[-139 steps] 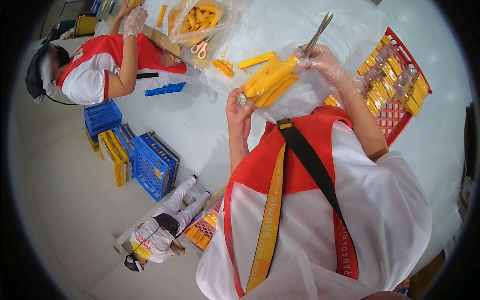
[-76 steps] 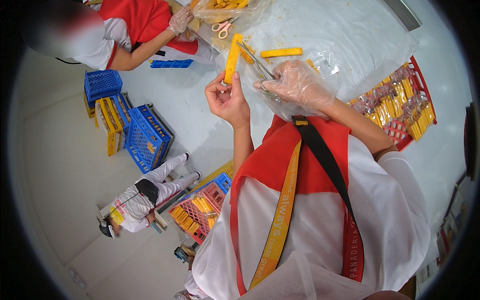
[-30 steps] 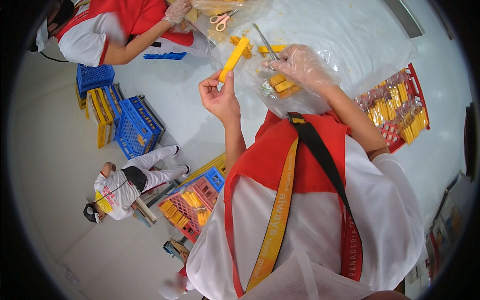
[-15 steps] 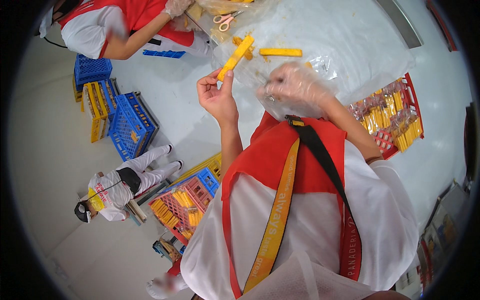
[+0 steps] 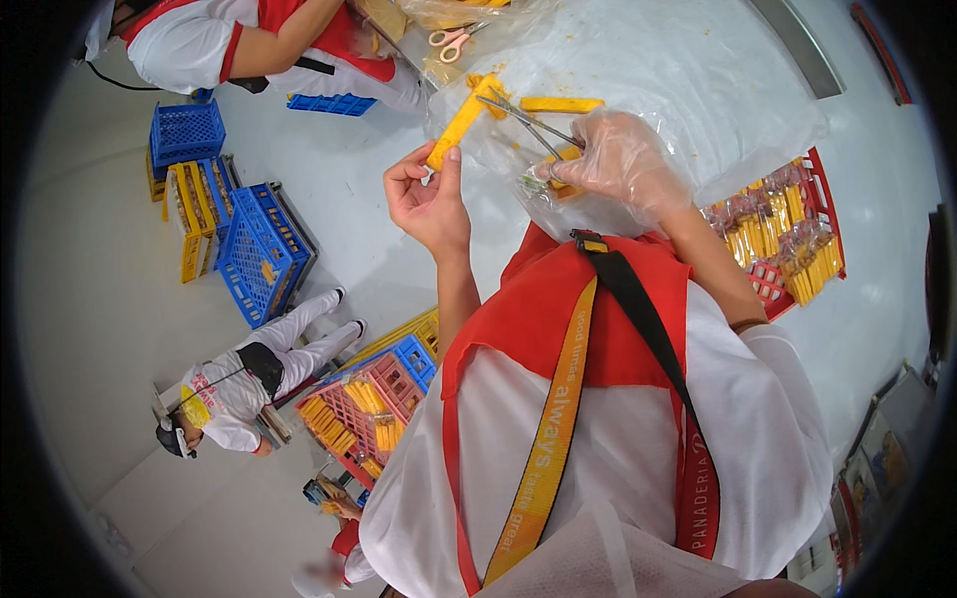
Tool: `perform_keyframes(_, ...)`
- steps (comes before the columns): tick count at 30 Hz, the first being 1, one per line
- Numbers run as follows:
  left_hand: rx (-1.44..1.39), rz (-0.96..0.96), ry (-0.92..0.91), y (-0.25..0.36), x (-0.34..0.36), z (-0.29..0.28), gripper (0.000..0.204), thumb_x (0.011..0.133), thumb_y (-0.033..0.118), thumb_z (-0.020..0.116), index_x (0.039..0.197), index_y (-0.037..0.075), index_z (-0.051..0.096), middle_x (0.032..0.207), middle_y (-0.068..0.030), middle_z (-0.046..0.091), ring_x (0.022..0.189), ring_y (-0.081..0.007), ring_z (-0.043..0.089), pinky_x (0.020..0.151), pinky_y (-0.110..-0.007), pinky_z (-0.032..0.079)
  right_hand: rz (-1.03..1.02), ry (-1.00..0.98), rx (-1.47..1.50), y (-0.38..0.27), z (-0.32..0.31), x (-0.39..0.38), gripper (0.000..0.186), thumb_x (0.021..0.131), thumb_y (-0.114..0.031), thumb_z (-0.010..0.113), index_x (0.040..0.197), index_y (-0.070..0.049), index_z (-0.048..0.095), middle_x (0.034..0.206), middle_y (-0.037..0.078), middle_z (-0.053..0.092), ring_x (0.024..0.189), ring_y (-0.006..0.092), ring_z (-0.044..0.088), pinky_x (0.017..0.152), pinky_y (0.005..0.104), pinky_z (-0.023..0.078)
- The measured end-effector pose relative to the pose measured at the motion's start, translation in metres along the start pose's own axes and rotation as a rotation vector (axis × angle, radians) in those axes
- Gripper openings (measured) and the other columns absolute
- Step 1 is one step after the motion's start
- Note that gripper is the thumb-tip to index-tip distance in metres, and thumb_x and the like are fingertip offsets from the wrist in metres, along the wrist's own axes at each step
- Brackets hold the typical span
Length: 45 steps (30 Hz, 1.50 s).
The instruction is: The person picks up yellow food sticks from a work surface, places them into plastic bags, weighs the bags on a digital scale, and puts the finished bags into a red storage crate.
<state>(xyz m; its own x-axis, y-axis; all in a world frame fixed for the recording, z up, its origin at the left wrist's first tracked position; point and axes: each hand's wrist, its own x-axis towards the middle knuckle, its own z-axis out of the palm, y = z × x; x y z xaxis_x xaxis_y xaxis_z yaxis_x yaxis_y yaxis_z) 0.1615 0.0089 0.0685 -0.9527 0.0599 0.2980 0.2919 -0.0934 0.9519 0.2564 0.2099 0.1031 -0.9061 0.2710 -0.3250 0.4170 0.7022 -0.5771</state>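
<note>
My bare left hand [image 5: 431, 206] pinches the lower end of a yellow bread stick [image 5: 459, 130] and holds it at a slant above the plastic-covered table. My right hand [image 5: 626, 164], in a clear plastic glove, grips metal scissors [image 5: 525, 117]. Their tips reach the upper end of the held stick. Another yellow stick [image 5: 563, 104] lies flat just beyond the scissors. Partly hidden by my right hand is a further yellow piece [image 5: 565, 171], beside clear film. Yellow crumbs lie on the plastic sheet [image 5: 688, 90].
Pink-handled scissors [image 5: 451, 44] lie at the table's far left. A red crate [image 5: 827, 204] of wrapped sticks stands right, and a pink crate [image 5: 364, 404] of sticks lower left. Blue crates [image 5: 261, 254] stand left. A co-worker [image 5: 199, 45] is at far left; another [image 5: 234, 384] bends lower left.
My right hand, blurred before, has moved up and right, and the scissors now show at the stick's upper end. My left hand and the stick have shifted slightly left and down.
</note>
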Motion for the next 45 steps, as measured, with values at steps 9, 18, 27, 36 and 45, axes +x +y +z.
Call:
perform_keyframes(9, 0.008, 0.037, 0.018, 0.001, -0.002, -0.001, 0.037, 0.078, -0.009, 0.075, 0.088, 0.007, 0.044, 0.107, -0.0161, 0.062, 0.098, -0.0189, 0.062, 0.075, -0.028, 0.054, 0.021, -0.006, 0.081, -0.007, 0.006, -0.006, 0.055, 0.071, -0.056, 0.072, 0.076, -0.002, 0.07, 0.078, 0.02, 0.069, 0.078, 0.0372, 0.066, 0.074, 0.043, 0.053)
perform_keyframes(18, 0.041, 0.05, 0.017, 0.003, -0.002, -0.001, 0.037, 0.078, -0.009, 0.075, 0.086, 0.007, 0.043, 0.105, -0.0157, 0.063, 0.095, -0.019, 0.064, 0.073, -0.027, 0.054, -0.082, 0.042, 0.173, -0.002, 0.011, -0.005, 0.052, 0.075, -0.054, 0.07, 0.071, -0.002, 0.069, 0.073, 0.021, 0.066, 0.072, 0.0372, 0.065, 0.069, 0.0448, 0.051)
perform_keyframes(27, 0.03, 0.08, 0.009, 0.011, -0.004, 0.002, 0.037, 0.079, -0.01, 0.074, 0.087, 0.006, 0.042, 0.104, -0.0168, 0.062, 0.1, -0.0217, 0.063, 0.082, -0.033, 0.057, -0.051, 0.093, 0.227, 0.005, 0.008, -0.002, 0.05, 0.077, -0.05, 0.07, 0.071, -0.001, 0.067, 0.067, 0.021, 0.063, 0.066, 0.037, 0.062, 0.064, 0.0445, 0.049)
perform_keyframes(36, 0.077, 0.061, 0.022, 0.012, -0.003, 0.0, 0.038, 0.079, -0.01, 0.075, 0.087, 0.007, 0.042, 0.104, -0.0157, 0.062, 0.099, -0.0201, 0.063, 0.08, -0.03, 0.057, -0.108, 0.071, 0.35, -0.004, 0.009, -0.013, 0.046, 0.075, -0.046, 0.072, 0.067, -0.001, 0.064, 0.063, 0.019, 0.06, 0.061, 0.0355, 0.058, 0.06, 0.043, 0.046)
perform_keyframes(45, 0.084, 0.093, 0.018, 0.013, -0.004, 0.001, 0.038, 0.078, -0.012, 0.074, 0.087, 0.007, 0.042, 0.103, -0.0163, 0.064, 0.098, -0.0193, 0.063, 0.081, -0.03, 0.055, -0.061, -0.027, 0.444, 0.004, 0.014, -0.002, 0.055, 0.075, -0.047, 0.076, 0.059, 0.001, 0.054, 0.054, 0.014, 0.047, 0.052, 0.0227, 0.043, 0.054, 0.0395, 0.039)
